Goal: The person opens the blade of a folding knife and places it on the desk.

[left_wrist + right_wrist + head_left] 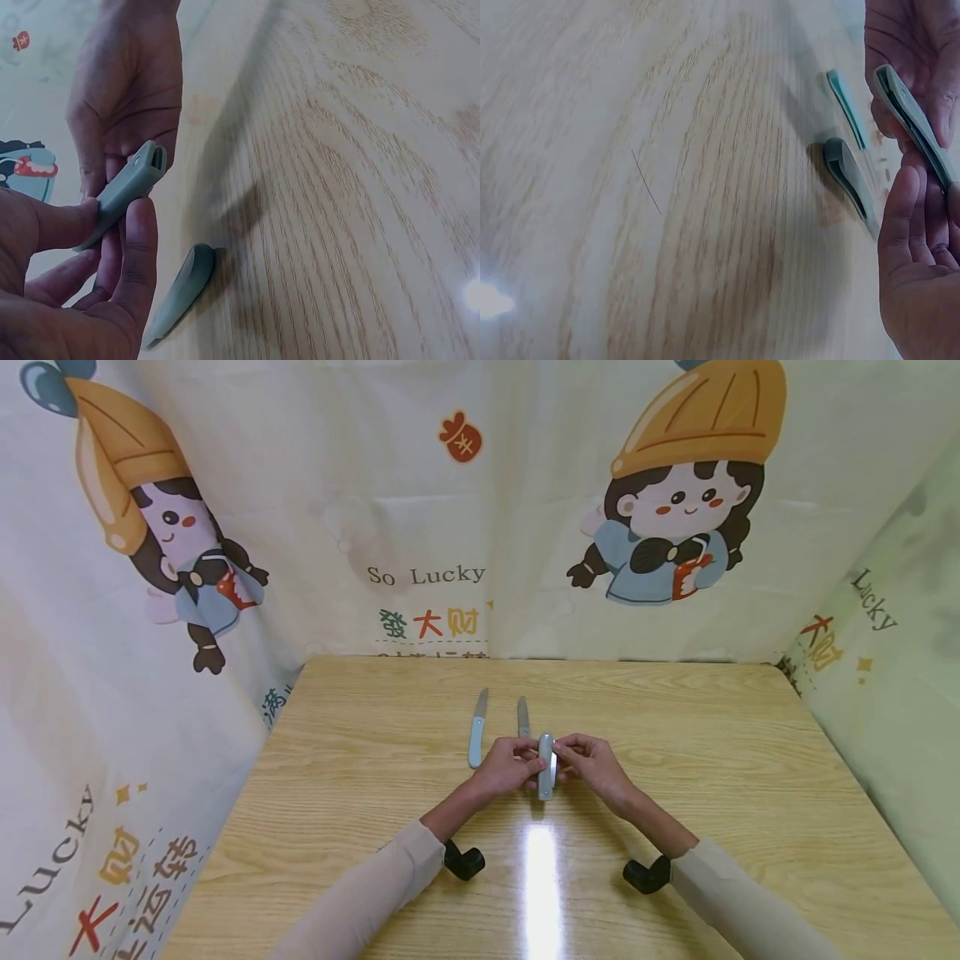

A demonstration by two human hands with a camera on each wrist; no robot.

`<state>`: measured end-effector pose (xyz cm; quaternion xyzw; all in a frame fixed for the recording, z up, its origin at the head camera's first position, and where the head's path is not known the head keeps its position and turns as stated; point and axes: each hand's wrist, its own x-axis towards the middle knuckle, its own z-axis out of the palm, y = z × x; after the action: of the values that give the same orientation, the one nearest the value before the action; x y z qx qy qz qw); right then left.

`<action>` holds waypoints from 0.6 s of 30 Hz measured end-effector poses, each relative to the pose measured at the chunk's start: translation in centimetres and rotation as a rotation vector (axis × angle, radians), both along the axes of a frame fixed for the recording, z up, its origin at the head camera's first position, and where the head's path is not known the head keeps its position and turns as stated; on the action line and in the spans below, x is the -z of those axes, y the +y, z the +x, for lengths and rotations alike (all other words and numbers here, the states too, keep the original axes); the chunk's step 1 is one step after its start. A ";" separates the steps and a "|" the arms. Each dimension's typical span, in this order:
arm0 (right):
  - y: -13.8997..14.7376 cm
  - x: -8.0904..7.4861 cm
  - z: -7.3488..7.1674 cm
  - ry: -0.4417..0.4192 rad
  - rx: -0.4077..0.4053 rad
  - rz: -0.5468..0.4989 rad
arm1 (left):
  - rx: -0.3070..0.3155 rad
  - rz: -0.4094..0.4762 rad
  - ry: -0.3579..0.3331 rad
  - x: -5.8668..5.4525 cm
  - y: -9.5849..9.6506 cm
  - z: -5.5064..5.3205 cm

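Note:
Over the middle of the table, a grey-green folding knife point(545, 777) is held upright between both hands, with a strip of blade point(554, 770) showing along its right side. My left hand point(508, 767) grips the handle between thumb and fingers from the left. From the right, my right hand point(596, 770) pinches the knife near its upper end; its exact hold on the blade is hidden. In the left wrist view, the slotted end of the handle point(129, 186) faces up. Just behind the hands lies a grey knife point(523, 718), blade out, its lower part hidden by the left hand.
A knife with a light blue handle point(476, 739) lies unfolded to the left of the grey one. The wooden table point(675, 710) meets a printed curtain point(540, 527) at the back and sides. A bright light reflection point(542, 885) falls on the near tabletop.

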<state>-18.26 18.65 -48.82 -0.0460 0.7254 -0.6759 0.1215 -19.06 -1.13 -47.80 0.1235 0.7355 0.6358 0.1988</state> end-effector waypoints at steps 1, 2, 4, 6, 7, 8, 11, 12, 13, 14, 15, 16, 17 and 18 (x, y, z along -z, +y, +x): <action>0.0 0.1 0.0 -0.003 0.000 -0.007 | 0.001 0.000 -0.001 0.0 0.0 0.0; 0.0 0.1 0.0 -0.007 0.000 -0.014 | 0.002 0.001 -0.004 -0.1 0.0 0.0; 0.0 0.2 0.0 -0.010 -0.006 -0.020 | 0.004 -0.008 -0.006 -0.2 -0.1 0.0; 0.0 0.3 0.0 -0.017 -0.012 -0.020 | 0.005 -0.008 -0.014 -0.3 -0.1 0.0; 0.0 0.3 0.0 -0.018 -0.020 -0.015 | 0.006 -0.010 -0.019 -0.3 -0.1 0.0; 0.0 0.2 0.0 -0.021 -0.027 -0.009 | 0.008 -0.008 -0.023 -0.3 -0.1 0.0; 0.0 0.2 0.1 -0.032 -0.034 0.008 | 0.014 0.003 -0.032 -0.3 -0.1 0.1; 0.1 0.2 0.1 -0.032 -0.038 0.014 | 0.015 0.003 -0.033 -0.2 -0.1 0.1; 0.1 0.2 0.1 -0.032 -0.039 0.019 | 0.015 0.003 -0.034 -0.2 -0.1 0.1; 0.1 0.1 0.2 -0.033 -0.036 0.021 | 0.017 0.005 -0.035 -0.2 -0.1 0.1; 0.1 0.1 0.2 -0.032 -0.035 0.023 | 0.016 0.005 -0.036 -0.1 -0.1 0.0; 0.1 0.1 0.2 -0.031 -0.034 0.026 | 0.013 0.003 -0.040 -0.1 -0.1 0.0; 0.2 0.1 0.2 -0.029 -0.032 0.029 | 0.011 0.002 -0.044 0.0 -0.1 0.0; 0.2 0.1 0.3 -0.029 -0.028 0.031 | 0.009 0.005 -0.046 0.0 0.0 0.0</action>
<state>-17.99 18.88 -48.87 -0.0444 0.7332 -0.6635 0.1420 -19.11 -1.17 -47.80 0.1126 0.7285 0.6395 0.2183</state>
